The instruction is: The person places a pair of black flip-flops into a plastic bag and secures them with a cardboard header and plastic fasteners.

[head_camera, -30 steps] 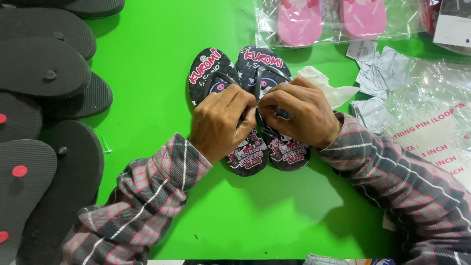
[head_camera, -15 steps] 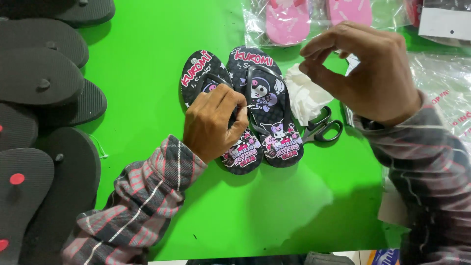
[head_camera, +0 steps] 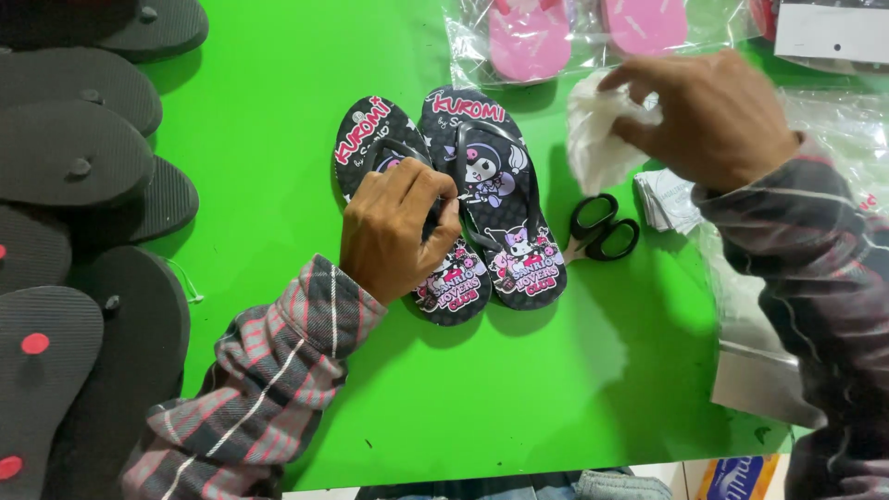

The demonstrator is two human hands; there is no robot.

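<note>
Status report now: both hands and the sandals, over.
Left hand pressing on black printed sandals. Right hand gripping white crumpled wrapper. Scissors beside the pair, untouched.
</note>
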